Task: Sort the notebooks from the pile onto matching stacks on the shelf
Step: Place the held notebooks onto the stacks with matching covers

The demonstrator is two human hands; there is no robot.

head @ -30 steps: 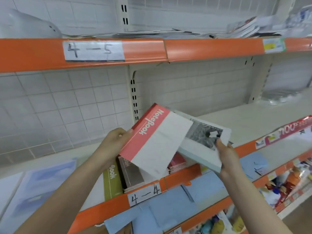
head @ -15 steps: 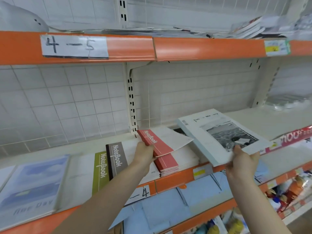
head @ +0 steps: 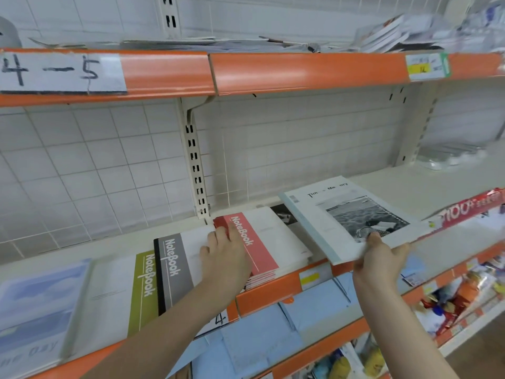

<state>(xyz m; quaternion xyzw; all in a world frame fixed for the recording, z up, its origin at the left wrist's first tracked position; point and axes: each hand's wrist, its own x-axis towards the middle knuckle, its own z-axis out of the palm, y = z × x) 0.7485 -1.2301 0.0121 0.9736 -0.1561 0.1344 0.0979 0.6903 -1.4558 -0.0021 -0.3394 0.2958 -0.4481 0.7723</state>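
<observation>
A red-banded "NoteBook" notebook (head: pixel 263 242) lies flat on top of the red stack on the middle shelf (head: pixel 426 187). My left hand (head: pixel 226 258) grips its spine edge, thumb on the red band. My right hand (head: pixel 379 259) holds a white notebook (head: pixel 336 214) with a black-and-white photo cover, tilted above the shelf's front edge just right of the red stack. Left of the red stack lie a grey-banded stack (head: pixel 172 269), a green-banded stack (head: pixel 144 288) and a pale blue stack (head: pixel 32 310). A photo-cover notebook (head: pixel 284 214) peeks out behind the red stack.
A loose pile of notebooks (head: pixel 382 36) sits on the upper shelf, behind the orange rail labelled 4-5 (head: pixel 54 72). Clear plastic packs (head: pixel 448 157) lie at the shelf's far right. Blue sheets (head: pixel 259 337) fill the shelf below, with colourful goods lower right.
My left hand swung the red notebook from upright down flat onto the red stack. My right hand carried the white photo notebook right and slightly upward.
</observation>
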